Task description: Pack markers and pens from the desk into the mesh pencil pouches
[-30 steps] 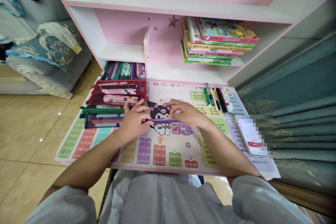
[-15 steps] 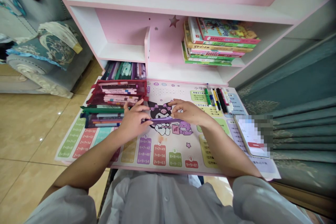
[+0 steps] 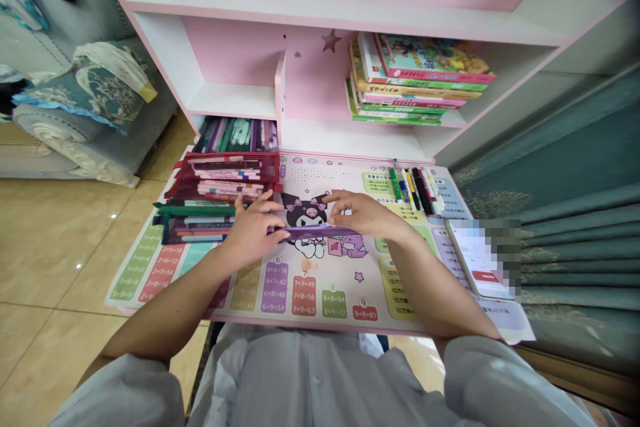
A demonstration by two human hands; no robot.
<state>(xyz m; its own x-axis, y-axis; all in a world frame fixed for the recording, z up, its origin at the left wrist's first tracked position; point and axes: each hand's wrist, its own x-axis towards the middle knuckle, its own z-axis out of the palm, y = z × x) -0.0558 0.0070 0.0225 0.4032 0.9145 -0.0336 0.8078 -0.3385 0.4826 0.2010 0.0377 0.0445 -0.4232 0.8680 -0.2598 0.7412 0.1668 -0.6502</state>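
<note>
so, reaching forward, the left hand [image 3: 253,233] pinches a slim purple strip [image 3: 310,233] (too edge-on to name), while the right hand [image 3: 363,215] curls just above its other end, grip unclear.

Left hand [image 3: 253,235], right hand [image 3: 363,215] — both on a purple pouch [image 3: 307,232]

A white-framed hutch with pink back panels [image 3: 225,60] is set behind the desk [image 3: 320,323]. Glossy beige floor tiles [image 3: 50,260] are laid to the left, where a grey upholstered sofa [image 3: 95,7] is placed, with a teal patterned cushion [image 3: 85,90] on it. Pleated teal curtains [image 3: 575,240] are hung along the right.
</note>
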